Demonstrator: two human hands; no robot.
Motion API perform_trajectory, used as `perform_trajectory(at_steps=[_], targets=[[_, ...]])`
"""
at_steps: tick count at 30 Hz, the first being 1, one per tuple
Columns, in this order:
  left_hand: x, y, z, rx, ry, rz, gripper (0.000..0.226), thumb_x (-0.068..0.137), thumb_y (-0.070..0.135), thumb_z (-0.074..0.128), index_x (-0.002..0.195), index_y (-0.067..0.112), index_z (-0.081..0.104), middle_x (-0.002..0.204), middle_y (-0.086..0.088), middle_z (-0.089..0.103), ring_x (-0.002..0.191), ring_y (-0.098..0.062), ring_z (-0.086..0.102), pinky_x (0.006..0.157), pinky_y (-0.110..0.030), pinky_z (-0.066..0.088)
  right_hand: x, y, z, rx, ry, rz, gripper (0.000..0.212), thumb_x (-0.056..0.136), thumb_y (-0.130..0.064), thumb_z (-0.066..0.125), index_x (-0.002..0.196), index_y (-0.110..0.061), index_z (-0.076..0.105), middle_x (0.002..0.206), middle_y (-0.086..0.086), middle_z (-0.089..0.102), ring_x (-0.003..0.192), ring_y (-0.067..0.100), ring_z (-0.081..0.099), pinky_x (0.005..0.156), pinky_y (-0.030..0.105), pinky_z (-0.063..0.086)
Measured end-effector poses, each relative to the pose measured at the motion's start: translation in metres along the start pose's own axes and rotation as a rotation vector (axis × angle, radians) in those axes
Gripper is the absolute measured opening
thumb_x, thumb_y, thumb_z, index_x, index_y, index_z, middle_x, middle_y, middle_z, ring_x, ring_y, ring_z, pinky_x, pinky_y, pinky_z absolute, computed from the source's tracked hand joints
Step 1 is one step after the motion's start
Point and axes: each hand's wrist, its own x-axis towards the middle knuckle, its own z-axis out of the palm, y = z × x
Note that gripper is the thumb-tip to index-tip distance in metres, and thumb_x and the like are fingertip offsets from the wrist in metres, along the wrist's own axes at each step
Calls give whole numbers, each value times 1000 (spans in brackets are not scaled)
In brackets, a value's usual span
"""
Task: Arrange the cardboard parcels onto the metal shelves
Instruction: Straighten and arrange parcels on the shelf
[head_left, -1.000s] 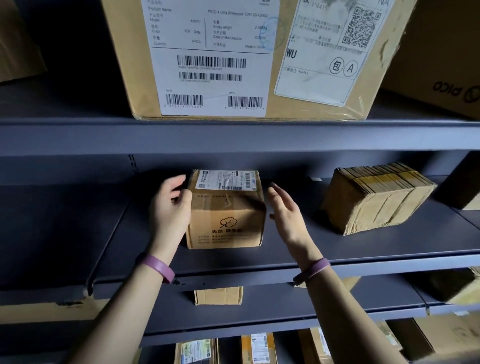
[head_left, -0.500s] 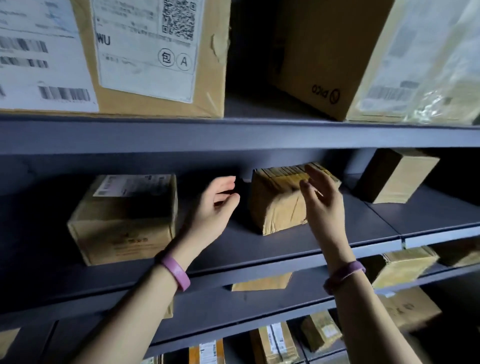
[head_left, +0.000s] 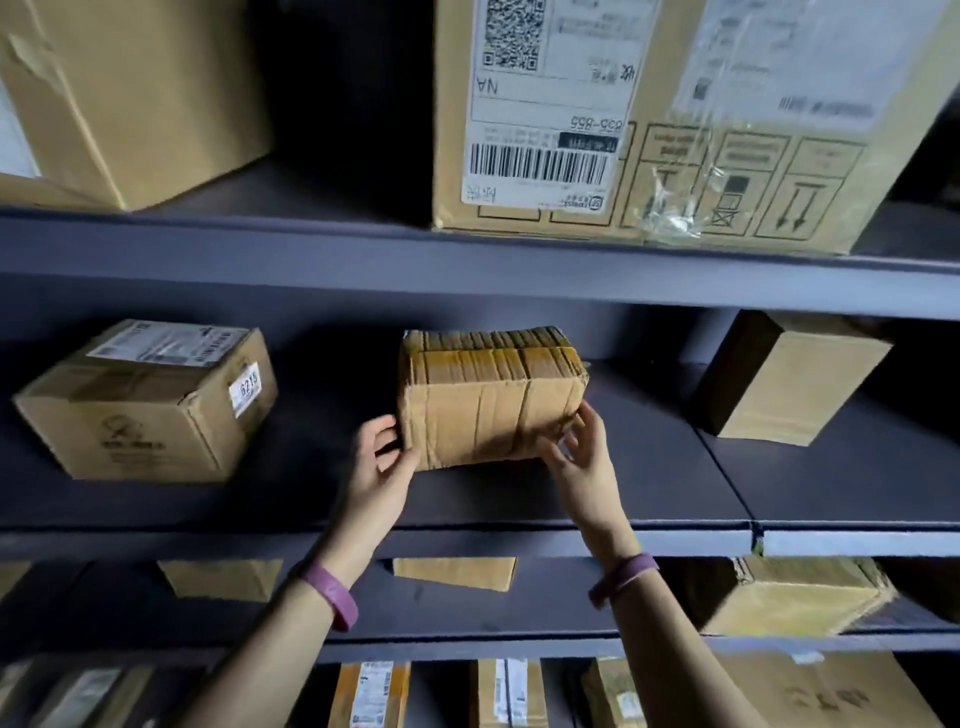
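Two bare forearms reach up from the bottom of the view, each with a purple wristband (head_left: 332, 603) at the wrist. The left hand (head_left: 382, 470) sits at the lower left corner of a tape-wrapped cardboard parcel (head_left: 488, 400), thumb on the front face and fingers (head_left: 383, 435) curled round the left side. The right hand (head_left: 584, 467) meets the parcel's lower right corner, its fingers spread and only lightly bent, tips touching the cardboard; whether they truly grip it cannot be told.

The parcel rests on the middle metal shelf (head_left: 649, 538), roughly in the centre and set back from the front edge, with yellowish tape bands across its top. To its left on the same shelf, well apart, stands a labelled box (head_left: 150, 402) with a small white sticker reading 6215. To the right, on the adjoining shelf panel, sits a plain brown box (head_left: 789, 379) turned at an angle.

Below, the lower shelves hold more parcels, partly hidden by the shelf edges.

Farther up, the top shelf (head_left: 363, 260) carries a large carton (head_left: 670, 119) with an upside-down barcode label and handling symbols, and a second large carton (head_left: 130, 93) at the left.
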Motion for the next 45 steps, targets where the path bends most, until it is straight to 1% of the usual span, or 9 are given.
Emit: perform_trajectory(at_steps=[2,6,11,17,22,29,33,39,45], targets=[[0,-2,2,-25,3,-9,46,96,10,54,139,19,41,138,-1,46,112,-11,52,103,-40,44,-5,-5,-1,1,-10,-34,55,93,0,58,139,-24,39,121,-14,58,118,7,57,96,18,49],[13,-5,-3,-92,63,-67,50,95,9,50,141,27,42,140,2,48,116,-13,53,88,-32,46,-25,-12,3,-159,-4,-199,56,93,-12,60,145,-26,43,131,-4,50,125,13,49,109,35,41],[36,-5,-13,-146,136,-125,50,94,6,48,139,28,47,137,-5,54,120,-21,54,87,-36,46,-54,-13,18,-311,-57,-470,63,89,-23,59,147,-33,38,120,-1,40,120,12,39,106,16,30],[30,2,-10,-153,136,-70,51,92,1,43,135,28,52,133,-2,58,121,-20,54,92,-38,46,-53,-14,15,-269,-9,-486,62,89,-18,57,145,-34,38,118,1,41,117,14,38,106,18,29],[9,26,-5,-216,198,148,43,89,-8,43,117,18,64,101,12,70,93,-11,60,83,-30,50,-27,-19,-3,-29,37,-326,51,97,-15,57,144,-31,42,129,-5,45,126,4,46,107,15,35],[-33,38,9,-63,102,520,40,82,-4,51,105,21,72,100,15,63,87,-3,59,77,-13,44,16,-18,-11,239,25,-28,40,93,-21,40,131,-11,53,110,2,61,103,20,53,107,65,36],[-41,34,13,8,105,606,45,80,-6,50,110,21,71,115,8,65,111,-9,60,95,-24,47,17,-20,-7,234,36,-9,32,95,-13,35,113,-19,62,100,-1,62,94,17,51,100,56,43],[-25,32,-3,-12,136,476,64,85,-12,49,127,35,56,127,31,57,122,9,48,97,-3,35,10,-30,-2,316,73,-63,32,101,-16,49,133,-22,52,121,-4,65,114,18,62,99,37,50],[-1,42,-20,-59,169,446,41,95,2,54,131,21,54,126,15,60,117,5,56,98,-10,41,8,-46,-6,256,21,-146,27,96,-20,60,123,-16,65,116,-4,71,108,15,66,95,34,52]])
